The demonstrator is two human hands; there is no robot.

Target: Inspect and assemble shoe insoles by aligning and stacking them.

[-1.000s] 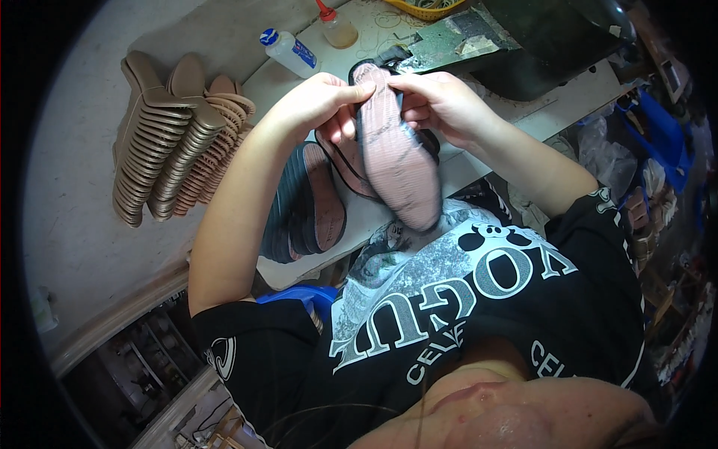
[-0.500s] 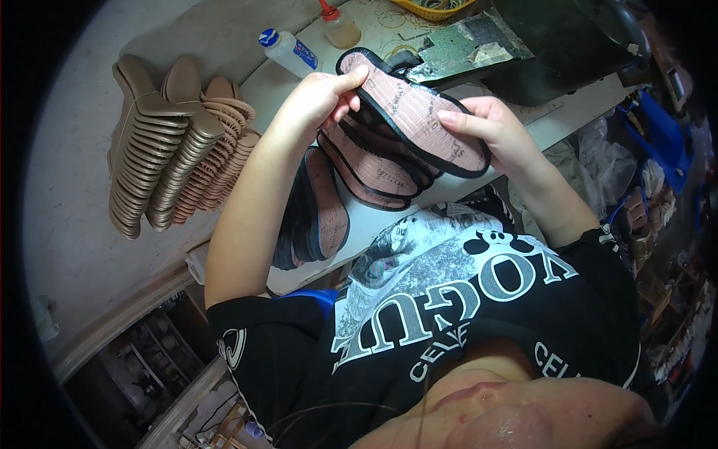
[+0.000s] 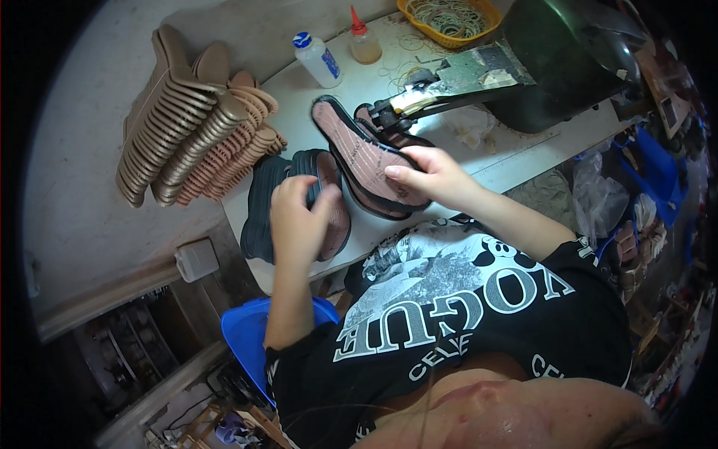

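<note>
A pink shoe insole with a black rim [image 3: 364, 153] lies at the middle of the table, on top of other insoles. My right hand [image 3: 430, 178] grips its near end, thumb pressed on the pink face. To the left, dark insoles stand on edge in a packed row [image 3: 265, 198], a pink face [image 3: 334, 213] showing at the row's right end. Over this row is my left hand [image 3: 298, 221], thumb and forefinger apart with a gap between them; its other fingers are partly hidden.
Bundles of tan and pink insoles [image 3: 168, 112] stand at far left. Behind are a white bottle with a blue cap [image 3: 318, 61], a red-tipped glue bottle [image 3: 366, 46] and a yellow basket of rubber bands [image 3: 449, 34]. A green machine [image 3: 553, 67] reaches over the table from the right.
The insole has come down from the air onto the others, my right hand still on it. My left hand has let go of it and moved down and left to the dark row.
</note>
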